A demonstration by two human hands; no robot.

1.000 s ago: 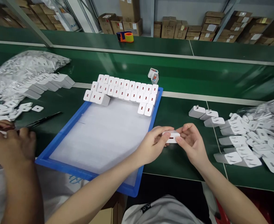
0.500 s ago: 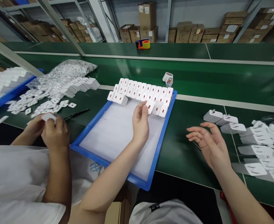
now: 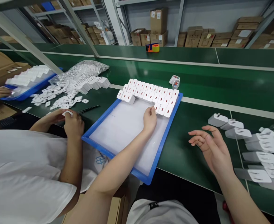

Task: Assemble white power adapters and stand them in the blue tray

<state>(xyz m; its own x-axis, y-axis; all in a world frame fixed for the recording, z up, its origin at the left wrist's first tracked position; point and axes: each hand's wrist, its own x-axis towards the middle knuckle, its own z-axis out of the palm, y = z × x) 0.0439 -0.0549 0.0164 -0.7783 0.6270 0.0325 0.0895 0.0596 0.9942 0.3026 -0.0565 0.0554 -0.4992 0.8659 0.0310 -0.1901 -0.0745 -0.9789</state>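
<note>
My left hand (image 3: 150, 120) reaches over the blue-rimmed tray (image 3: 101, 144). Its fingers are closed on a white USB charger (image 3: 157, 108), which sits at the near end of the rows. Several more white chargers (image 3: 148, 88) with small red ports stand upright in rows across the tray's far part. My right hand (image 3: 213, 149) is held over the green bench, palm turned inward, fingers apart and nothing in them. Nearest to it are three white charger bodies (image 3: 232, 124) with slotted ends, lying to its upper right. A dark thin tool is partly hidden behind the right fingers.
More white charger bodies (image 3: 259, 175) lie at the right. To my left a co-worker's hands (image 3: 73, 124) hold a small white part, near loose white plates (image 3: 67, 101) and tweezers (image 3: 89, 109). Two open housings (image 3: 174, 81) stand behind the tray. Tape (image 3: 155, 47) sits on the ledge.
My left hand has set the charger down against the rows, where before it was raised in front of them. My right hand has hardly moved. The view has shifted left.
</note>
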